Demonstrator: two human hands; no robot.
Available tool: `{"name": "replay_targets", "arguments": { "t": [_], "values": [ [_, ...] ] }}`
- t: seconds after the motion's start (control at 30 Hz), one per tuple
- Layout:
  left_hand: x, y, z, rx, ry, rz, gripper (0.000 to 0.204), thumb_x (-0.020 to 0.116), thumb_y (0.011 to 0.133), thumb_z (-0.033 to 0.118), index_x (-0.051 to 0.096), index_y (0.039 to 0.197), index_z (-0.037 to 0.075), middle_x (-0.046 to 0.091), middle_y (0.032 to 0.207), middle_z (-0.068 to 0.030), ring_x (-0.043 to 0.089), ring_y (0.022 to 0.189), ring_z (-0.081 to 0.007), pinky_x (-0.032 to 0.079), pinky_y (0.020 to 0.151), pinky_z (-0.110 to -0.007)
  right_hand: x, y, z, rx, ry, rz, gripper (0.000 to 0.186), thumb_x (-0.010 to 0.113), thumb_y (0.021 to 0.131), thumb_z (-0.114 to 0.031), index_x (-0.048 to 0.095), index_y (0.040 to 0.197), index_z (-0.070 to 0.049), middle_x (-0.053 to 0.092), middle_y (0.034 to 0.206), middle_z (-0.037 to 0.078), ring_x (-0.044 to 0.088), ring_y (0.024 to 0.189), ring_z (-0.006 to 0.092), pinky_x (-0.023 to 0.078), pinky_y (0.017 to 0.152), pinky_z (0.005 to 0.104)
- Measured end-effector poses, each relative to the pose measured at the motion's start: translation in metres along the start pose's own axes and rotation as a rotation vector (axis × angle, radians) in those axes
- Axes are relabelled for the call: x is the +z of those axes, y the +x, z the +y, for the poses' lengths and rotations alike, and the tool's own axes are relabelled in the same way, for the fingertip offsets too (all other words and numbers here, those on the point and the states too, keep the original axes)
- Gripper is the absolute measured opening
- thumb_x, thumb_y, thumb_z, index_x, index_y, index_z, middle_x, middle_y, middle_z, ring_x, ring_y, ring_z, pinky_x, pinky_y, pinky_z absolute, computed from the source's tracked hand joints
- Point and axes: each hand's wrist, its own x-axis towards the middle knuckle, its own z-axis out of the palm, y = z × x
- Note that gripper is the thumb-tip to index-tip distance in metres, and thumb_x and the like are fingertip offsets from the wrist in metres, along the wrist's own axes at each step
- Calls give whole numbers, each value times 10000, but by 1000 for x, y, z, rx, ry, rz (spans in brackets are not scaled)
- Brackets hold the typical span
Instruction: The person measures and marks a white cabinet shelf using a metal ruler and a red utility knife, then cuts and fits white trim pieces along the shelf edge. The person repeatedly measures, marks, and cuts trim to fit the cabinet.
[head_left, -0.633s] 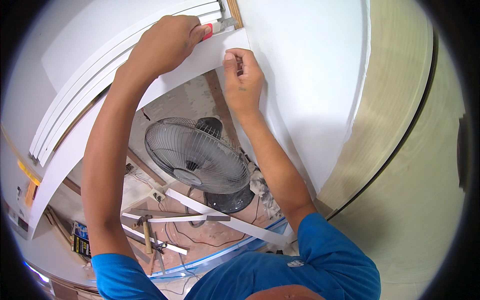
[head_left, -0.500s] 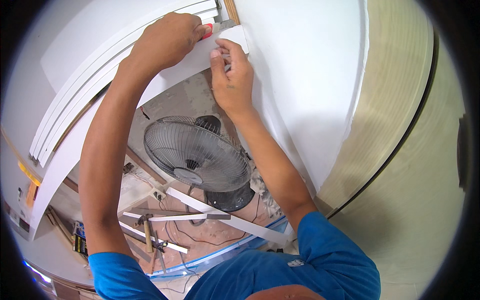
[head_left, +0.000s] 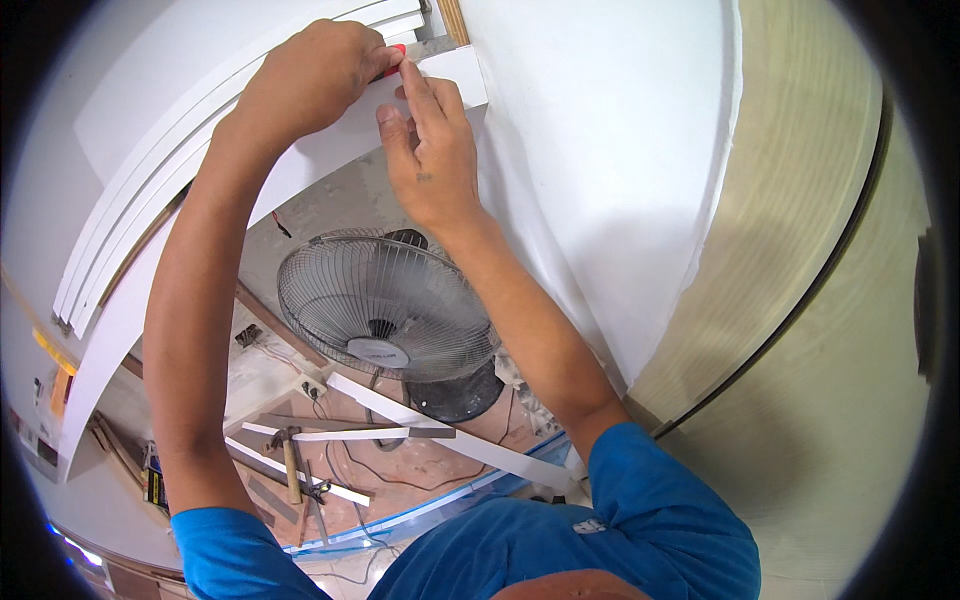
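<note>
Up at the top of the view, my left hand (head_left: 318, 78) is closed on a small red tool (head_left: 397, 56) at the upper edge of a long white board (head_left: 455, 78). Most of the tool is hidden by my fingers, so its exact kind does not show. My right hand (head_left: 435, 150) is just right of and below it, palm side toward the board. Its thumb stands apart and its index fingertip reaches up to the red tool. Between the fingers of my right hand nothing is visible.
Several white slats (head_left: 150, 205) run along the wall at upper left. Below my arms stands a black fan (head_left: 385, 305). White strips (head_left: 450, 430), a hammer (head_left: 291, 465) and cables lie on the floor. A white wall (head_left: 600, 170) and a pale wood-grain panel (head_left: 790, 230) rise at right.
My right hand has shifted left and up, its index finger straightening toward the red tool. My left hand keeps its hold on the tool. The whole view has shifted slightly.
</note>
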Motion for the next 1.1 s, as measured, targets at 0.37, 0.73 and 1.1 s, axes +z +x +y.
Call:
{"name": "replay_targets", "arguments": {
  "t": [0.37,0.73,1.1],
  "values": [
    [-11,8,12,-148,-241,-146,492,564,1095,412,734,1002,-40,637,665,-114,569,431,-189,499,466,-343,-3,1,-10,114,34,-32,614,644,1001,-193,469,1533,60,593,1258,229,638,1113,408,510,967,490],
    [-15,-7,29,-276,-381,-125,417,589,1076,350,731,1065,-42,644,668,-83,576,463,-136,481,452,-298,-11,-7,-13,112,57,-52,674,685,988,-205,429,1573,12,601,1245,218,659,1024,364,535,914,473],
    [-3,-13,9,-49,-201,26,397,629,1038,307,752,1235,-16,756,871,-157,709,681,-230,581,664,-368,-17,-11,-6,42,104,-53,653,660,984,-175,433,1551,58,590,1267,230,638,1067,369,536,923,462]
  ]
}}
